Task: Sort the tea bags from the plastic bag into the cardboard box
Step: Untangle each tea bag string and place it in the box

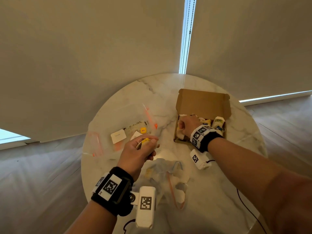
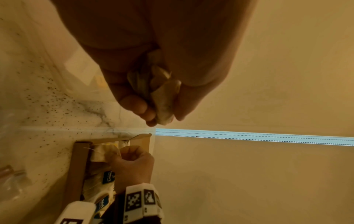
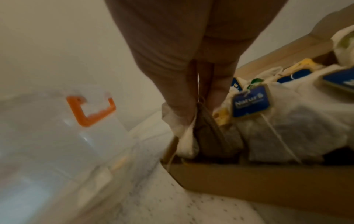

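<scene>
The open cardboard box (image 1: 202,102) sits at the table's back right, with several tea bags (image 1: 218,122) with blue tags inside. My right hand (image 1: 181,128) is inside the box's left end, its fingers (image 3: 184,109) pinching a tea bag (image 3: 206,136) down among the others (image 3: 250,103). My left hand (image 1: 148,142) hovers over the table's middle and grips a tea bag with a yellow tag (image 1: 145,141); the crumpled bags (image 2: 162,98) show between its fingers. A clear plastic bag (image 1: 133,119) with an orange slider lies flat behind my left hand, and holds a yellow tag (image 1: 143,130).
The round marble table (image 1: 168,85) is speckled with tea dust (image 2: 51,97). A white card (image 1: 118,136) lies in the flat bag. A second clear bag (image 1: 94,144) lies at the left edge. A crumpled plastic bag (image 1: 168,176) lies near the front. A black cable (image 1: 244,205) trails at the right.
</scene>
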Motion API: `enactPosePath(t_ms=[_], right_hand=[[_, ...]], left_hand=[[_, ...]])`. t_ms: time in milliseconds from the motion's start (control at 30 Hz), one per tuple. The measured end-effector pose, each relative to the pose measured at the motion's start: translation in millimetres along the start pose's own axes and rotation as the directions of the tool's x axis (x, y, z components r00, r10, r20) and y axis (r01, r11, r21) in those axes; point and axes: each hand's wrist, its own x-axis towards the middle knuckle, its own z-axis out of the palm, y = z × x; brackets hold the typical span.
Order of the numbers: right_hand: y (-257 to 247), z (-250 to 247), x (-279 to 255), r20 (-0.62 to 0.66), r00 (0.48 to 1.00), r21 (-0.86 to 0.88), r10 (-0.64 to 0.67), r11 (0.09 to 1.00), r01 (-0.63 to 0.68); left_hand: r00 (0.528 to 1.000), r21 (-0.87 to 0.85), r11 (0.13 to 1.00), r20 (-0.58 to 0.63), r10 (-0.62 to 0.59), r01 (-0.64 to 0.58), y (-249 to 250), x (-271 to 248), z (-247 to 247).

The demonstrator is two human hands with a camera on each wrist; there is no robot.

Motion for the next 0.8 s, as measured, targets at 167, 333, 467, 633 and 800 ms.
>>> enactPosePath(t_ms=[167, 333, 467, 633, 800], right_hand=[[3, 2, 3, -0.044, 0.999, -0.242, -0.014, 0.970, 0.002], [2, -1, -1, 0.169, 0.985, -0.431, -0.020, 0.898, 0.092], [-7, -11, -21, -0.008, 0.990, -0.297, -0.138, 0.946, 0.129], [-59, -39, -84, -0.369, 0.858, 0.184, -0.357, 0.877, 0.444], [-87, -33, -124, -0.254, 0.914, 0.220, -0.317, 0.901, 0.373]], left_hand=[[0.992, -0.177, 0.977, 0.043, -0.116, 0.122, 8, 1, 2], [0.984, -0.304, 0.937, 0.103, -0.145, 0.170, 10, 3, 1], [0.979, -0.364, 0.911, 0.126, -0.160, 0.196, 11, 1, 2], [0.979, -0.420, 0.884, 0.101, -0.179, 0.206, 14, -4, 6], [0.987, -0.468, 0.870, 0.064, -0.145, 0.158, 19, -15, 13]])
